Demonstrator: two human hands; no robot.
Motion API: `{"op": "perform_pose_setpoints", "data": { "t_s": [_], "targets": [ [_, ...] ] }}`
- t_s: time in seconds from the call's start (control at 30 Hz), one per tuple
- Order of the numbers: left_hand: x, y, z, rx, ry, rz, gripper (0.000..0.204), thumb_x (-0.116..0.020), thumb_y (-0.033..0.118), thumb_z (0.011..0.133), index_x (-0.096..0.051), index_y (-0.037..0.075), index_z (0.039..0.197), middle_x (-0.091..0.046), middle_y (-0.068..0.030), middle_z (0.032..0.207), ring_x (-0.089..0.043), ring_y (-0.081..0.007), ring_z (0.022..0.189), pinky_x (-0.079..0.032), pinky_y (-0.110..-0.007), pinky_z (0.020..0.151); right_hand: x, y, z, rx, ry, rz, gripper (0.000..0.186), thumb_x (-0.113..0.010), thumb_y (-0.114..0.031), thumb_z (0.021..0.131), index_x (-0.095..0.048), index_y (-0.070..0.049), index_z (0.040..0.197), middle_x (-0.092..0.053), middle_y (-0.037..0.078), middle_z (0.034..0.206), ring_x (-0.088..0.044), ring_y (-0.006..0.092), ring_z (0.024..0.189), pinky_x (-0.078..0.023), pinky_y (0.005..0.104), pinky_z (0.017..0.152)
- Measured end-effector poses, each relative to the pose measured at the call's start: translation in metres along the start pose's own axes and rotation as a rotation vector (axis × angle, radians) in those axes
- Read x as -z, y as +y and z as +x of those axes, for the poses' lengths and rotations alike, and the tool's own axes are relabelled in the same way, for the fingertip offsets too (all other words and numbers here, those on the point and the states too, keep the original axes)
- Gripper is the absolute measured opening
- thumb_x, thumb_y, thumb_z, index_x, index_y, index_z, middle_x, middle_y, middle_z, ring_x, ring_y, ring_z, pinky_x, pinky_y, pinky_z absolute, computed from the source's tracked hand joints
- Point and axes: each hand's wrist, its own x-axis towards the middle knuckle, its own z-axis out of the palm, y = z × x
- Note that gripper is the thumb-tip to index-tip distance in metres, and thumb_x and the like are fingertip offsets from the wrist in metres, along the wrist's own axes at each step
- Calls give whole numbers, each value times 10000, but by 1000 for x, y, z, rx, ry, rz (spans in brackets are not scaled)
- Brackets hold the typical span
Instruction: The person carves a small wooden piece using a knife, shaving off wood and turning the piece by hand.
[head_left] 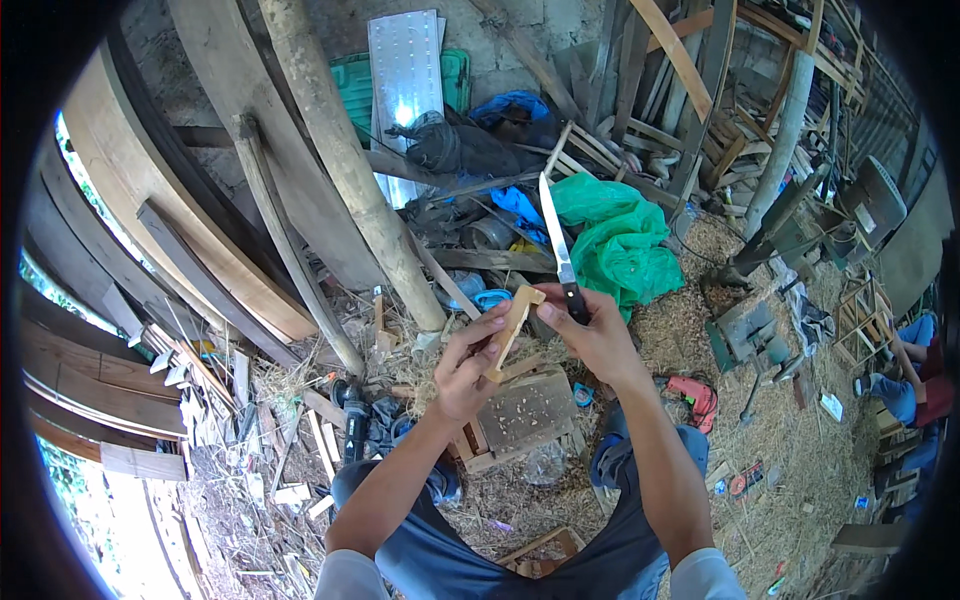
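Observation:
In the middle of the view, my left hand (462, 375) has its fingers closed round a small, pale, shaped wooden piece (514, 330), held at a slant. My right hand (600, 340) grips the black handle of a knife (556, 232), whose long steel blade points up and away from me. My right thumb lies at the right side of the wooden piece, near its upper end. Below both hands stands a low wooden block (525, 425) scattered with shavings, between my knees.
Planks (160, 200) and a pole (360, 220) lean at left and centre. A green tarp (615, 250), machine (750, 335), red power tool (693, 400) and black angle grinder (354, 430) lie around me on the shaving-strewn ground (790, 450). Another person (915, 380) sits at far right.

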Motion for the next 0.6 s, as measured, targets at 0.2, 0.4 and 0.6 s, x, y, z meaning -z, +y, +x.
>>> {"op": "perform_pose_setpoints", "data": {
  "t_s": [0.2, 0.4, 0.6],
  "targets": [
    [5, -2, -3, -33, -102, 40, 151, -571, -153, 757, -475, -40, 784, -506, -222, 1116, -507, -437, 1118, -508, -467, 883, 5, -8, -2, -184, -80, 168, 259, -673, -143, 824, -647, -18, 1049, -597, -36, 713, -382, 3, 516, -262, 196, 434],
    [4, -1, -1, 63, -226, 181, 123, -562, -124, 780, -565, -41, 870, -537, -176, 1132, -516, -306, 1151, -459, -402, 945, 6, 3, 4, -122, 57, 142, 292, -704, -139, 799, -620, 6, 1038, -474, -60, 583, -327, 12, 449, -221, 203, 401],
    [1, 10, 2, 940, 64, -462, 133, -476, 70, 924, -554, 0, 1006, -562, -97, 1032, -554, -150, 910, -465, -282, 773, 7, 5, 6, -123, 54, 83, 285, -695, -144, 809, -619, 3, 1040, -494, -52, 596, -341, 14, 449, -229, 196, 396]
  ]
}}
